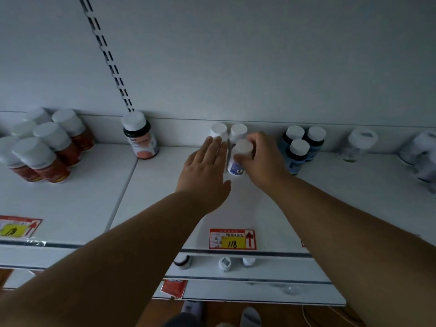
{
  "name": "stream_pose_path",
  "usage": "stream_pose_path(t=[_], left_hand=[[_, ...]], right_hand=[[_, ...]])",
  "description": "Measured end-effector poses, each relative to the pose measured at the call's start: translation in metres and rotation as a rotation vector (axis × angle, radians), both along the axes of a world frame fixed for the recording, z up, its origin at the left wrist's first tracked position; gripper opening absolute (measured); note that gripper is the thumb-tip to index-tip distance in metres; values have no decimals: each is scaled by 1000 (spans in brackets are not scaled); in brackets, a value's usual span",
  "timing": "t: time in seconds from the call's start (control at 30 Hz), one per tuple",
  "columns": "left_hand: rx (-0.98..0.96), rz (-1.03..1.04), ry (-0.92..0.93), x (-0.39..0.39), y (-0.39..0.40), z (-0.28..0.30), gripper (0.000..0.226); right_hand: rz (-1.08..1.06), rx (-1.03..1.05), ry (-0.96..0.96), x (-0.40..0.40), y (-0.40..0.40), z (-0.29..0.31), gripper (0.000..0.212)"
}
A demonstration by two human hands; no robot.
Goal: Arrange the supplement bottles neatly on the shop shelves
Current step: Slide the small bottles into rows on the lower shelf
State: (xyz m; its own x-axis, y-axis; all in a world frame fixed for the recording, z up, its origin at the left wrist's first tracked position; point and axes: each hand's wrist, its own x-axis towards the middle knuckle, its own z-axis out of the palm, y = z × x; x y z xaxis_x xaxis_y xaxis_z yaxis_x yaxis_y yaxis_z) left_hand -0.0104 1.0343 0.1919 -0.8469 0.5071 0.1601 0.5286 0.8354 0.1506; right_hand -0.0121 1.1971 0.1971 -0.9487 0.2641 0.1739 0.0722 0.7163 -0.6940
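Observation:
On the white shelf (271,208), three white bottles form a small group near the back wall. My right hand (263,159) is shut on the front white bottle (240,154), which has a blue label and stands on the shelf. Two more white bottles (219,131) (238,132) stand behind it. My left hand (205,171) is flat and open, fingers stretched toward the left rear bottle, fingertips at its side.
Three dark blue bottles (298,149) stand right of my hands, and blurred clear jars (358,143) farther right. A lone dark bottle with a pink label (141,138) and a cluster of red bottles (44,149) stand to the left. A price tag (232,239) marks the shelf's front edge.

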Motion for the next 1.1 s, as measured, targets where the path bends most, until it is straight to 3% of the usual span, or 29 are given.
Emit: stream_pose_path(t=[0.13,0.27,0.43,0.63,0.73,0.97,1.1], left_hand=[[11,11,11,-10,-5,-7,81],[-36,-60,29,-18,-12,-13,82],[49,-117,18,-35,-23,-5,85],[106,-104,-10,-4,-49,2,81],[126,-41,-55,23,-72,7,82],[79,203,-192,128,-158,4,76],[81,344,-146,180,-223,10,65]], right_hand=[[63,126,-14,-16,-6,-2,46],[-3,151,2,-13,-12,-11,49],[-78,171,56,-8,-25,-2,56],[-98,240,198,32,-41,14,45],[37,237,266,39,-55,25,37],[360,116,152,101,-140,14,37],[531,123,93,135,-206,33,32]])
